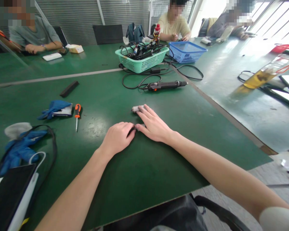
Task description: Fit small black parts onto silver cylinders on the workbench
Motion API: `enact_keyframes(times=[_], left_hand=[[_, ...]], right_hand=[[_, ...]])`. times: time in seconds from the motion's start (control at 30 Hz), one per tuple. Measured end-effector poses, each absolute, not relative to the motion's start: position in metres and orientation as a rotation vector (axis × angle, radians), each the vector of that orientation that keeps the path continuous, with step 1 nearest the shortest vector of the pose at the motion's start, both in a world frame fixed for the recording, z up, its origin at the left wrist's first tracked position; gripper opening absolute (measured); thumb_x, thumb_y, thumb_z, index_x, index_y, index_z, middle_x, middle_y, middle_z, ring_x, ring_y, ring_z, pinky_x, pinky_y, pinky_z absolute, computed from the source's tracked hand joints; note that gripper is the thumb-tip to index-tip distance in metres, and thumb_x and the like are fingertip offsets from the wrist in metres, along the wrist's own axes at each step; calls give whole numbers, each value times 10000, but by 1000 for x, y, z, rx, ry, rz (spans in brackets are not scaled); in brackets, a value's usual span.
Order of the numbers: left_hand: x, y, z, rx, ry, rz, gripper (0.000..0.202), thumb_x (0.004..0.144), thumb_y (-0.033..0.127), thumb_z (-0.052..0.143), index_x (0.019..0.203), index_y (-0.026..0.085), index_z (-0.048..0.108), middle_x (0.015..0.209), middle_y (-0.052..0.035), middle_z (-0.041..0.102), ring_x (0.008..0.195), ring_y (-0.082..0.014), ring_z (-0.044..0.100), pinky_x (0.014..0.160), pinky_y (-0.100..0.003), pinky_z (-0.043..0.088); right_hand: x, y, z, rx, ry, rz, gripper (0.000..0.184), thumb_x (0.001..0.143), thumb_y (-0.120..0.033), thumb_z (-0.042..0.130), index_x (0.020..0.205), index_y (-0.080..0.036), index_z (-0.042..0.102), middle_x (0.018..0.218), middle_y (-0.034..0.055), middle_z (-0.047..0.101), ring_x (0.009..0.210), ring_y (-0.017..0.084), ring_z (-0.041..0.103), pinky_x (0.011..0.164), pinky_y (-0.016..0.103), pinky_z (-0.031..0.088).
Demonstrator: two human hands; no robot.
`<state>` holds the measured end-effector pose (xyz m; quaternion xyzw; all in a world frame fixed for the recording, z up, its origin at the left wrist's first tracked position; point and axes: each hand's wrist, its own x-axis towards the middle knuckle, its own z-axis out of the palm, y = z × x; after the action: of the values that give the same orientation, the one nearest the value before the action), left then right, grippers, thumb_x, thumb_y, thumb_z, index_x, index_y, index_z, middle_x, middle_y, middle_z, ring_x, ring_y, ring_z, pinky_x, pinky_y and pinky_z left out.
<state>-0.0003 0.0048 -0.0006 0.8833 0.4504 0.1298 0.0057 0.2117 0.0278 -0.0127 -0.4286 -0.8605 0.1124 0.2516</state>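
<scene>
On the green table (115, 199), my left hand (119, 136) is closed with its knuckles up. A small dark piece (132, 130) shows between its thumb and fingers; most of it is hidden. Right beside it lies my right hand (155, 125), palm down, fingers stretched out. Its fingertips rest on a short silver-grey cylinder (135, 109), whose left end sticks out. The right thumb points at the dark piece, close to or touching it. Beyond the hands lies a black electric screwdriver (167, 85) with a cable. An orange-and-black screwdriver (77, 112) is to the left.
Blue gloves (55, 109), a black bar (69, 89) and a dark-screened device (12, 195) lie left. Behind stand a green basket (144, 65) of cables and tools and a blue basket (188, 53). A bottle of yellow liquid (260, 78) is right. Several people sit around the tables.
</scene>
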Motion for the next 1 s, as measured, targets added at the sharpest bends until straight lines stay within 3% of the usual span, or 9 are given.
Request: enact_keyframes(times=[0.2,0.33,0.73,1.0], left_hand=[[-1,5,-1,2748,1395,408,232,1011,311,440,986,186,634,955,-71,702,914,-226,646,778,-344,481],[-1,5,-2,2744,1386,414,244,1013,314,437,1039,182,642,996,-74,711,945,-230,651,794,-348,489],[-1,5,0,2758,1388,421,218,1002,297,441,1002,198,635,967,-70,708,911,-224,651,764,-336,492],[0,5,-1,2763,1396,403,208,1001,294,446,993,196,629,960,-69,704,914,-228,645,770,-337,483]], right_hand=[[212,20,-9,-1154,-2368,205,606,999,-470,472,1445,-60,489,1543,204,430,1522,344,228,1241,530,266],[212,17,-9,-1140,-2366,172,583,984,-459,512,1424,-76,513,1516,197,463,1504,351,272,1229,538,294],[215,20,-9,-1155,-2341,221,609,980,-470,522,1456,-96,463,1582,212,366,1522,367,221,1213,587,299],[216,20,-9,-1166,-2359,214,631,994,-495,484,1461,-71,458,1583,211,364,1528,362,201,1224,556,287]])
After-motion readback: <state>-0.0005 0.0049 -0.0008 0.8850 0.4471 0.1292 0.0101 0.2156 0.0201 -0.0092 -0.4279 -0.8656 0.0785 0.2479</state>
